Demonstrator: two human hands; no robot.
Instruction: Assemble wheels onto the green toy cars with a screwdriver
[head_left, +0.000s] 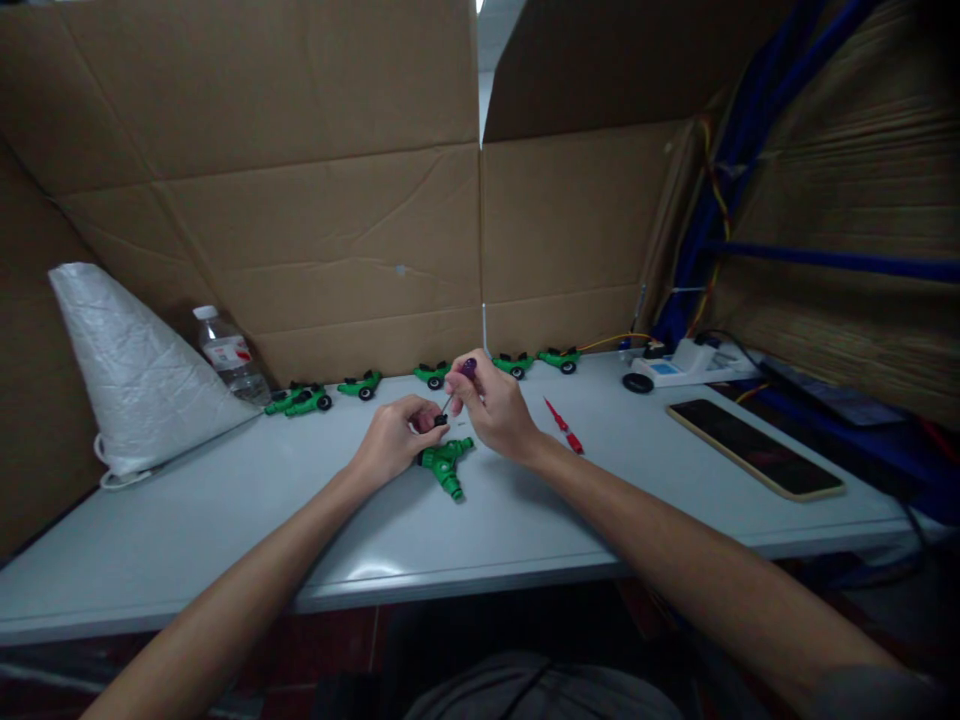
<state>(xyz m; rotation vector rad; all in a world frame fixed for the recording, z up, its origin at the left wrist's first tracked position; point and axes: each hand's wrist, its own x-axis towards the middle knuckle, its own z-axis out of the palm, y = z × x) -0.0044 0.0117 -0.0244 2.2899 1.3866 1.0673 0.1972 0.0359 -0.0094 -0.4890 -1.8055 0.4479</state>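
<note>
My left hand (397, 435) pinches a small black part (441, 420) between thumb and fingers, just over the table. In my right hand (495, 405) is a screwdriver (469, 367) with a dark purple handle, held tilted. Its thin shaft runs down to the black part. Below my hands lies a green branched plastic piece (444, 465), close to my left thumb. A tiny item, too small to name, rests on the table by the black part. To the right of my right hand lies a red pen-like screwdriver (564, 427).
Several green toy vehicles with black wheels (433, 375) line the back of the white table (247, 540). A silvery wrapped cone (142, 370) and a water bottle (229, 355) stand left. A phone (754, 447) and a power strip (694, 362) lie right. Cardboard walls (337, 200) enclose the table.
</note>
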